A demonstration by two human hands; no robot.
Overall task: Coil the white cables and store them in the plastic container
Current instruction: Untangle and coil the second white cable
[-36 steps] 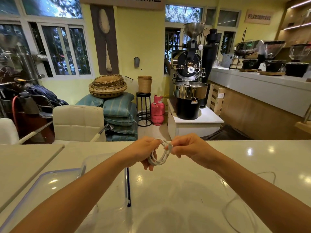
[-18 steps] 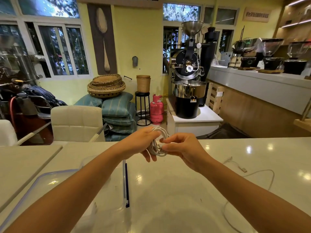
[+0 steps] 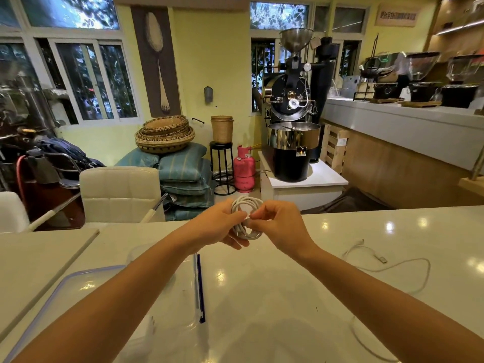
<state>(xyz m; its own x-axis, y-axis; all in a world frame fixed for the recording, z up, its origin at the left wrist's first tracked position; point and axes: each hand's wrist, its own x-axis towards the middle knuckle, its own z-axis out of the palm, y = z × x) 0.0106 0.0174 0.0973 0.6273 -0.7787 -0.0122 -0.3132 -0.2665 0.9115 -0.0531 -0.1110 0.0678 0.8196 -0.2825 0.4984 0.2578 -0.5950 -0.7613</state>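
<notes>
A coiled white cable [image 3: 246, 205] is held upright above the white table [image 3: 262, 297], between both hands. My left hand [image 3: 218, 222] grips its left side and my right hand [image 3: 277, 221] pinches its right side near the middle. A second white cable [image 3: 392, 267] lies loose and uncoiled on the table to the right, its plug end near the right forearm. The clear plastic container [image 3: 183, 297] stands on the table under my left forearm, with a blue-edged rim on its right side. Its clear lid [image 3: 65, 289] lies flat at the left.
A white chair [image 3: 119, 192] stands beyond the table's far edge. Behind it are stacked cushions with baskets [image 3: 165, 133], a pink gas cylinder [image 3: 244, 170] and a coffee roaster [image 3: 293, 127]. A long counter [image 3: 406, 127] with grinders runs along the right.
Both hands rose slightly with the coil and turned it more upright. The right hand shifted its pinch on the coil. The camera view tilted, showing more of the loose cable at the right.
</notes>
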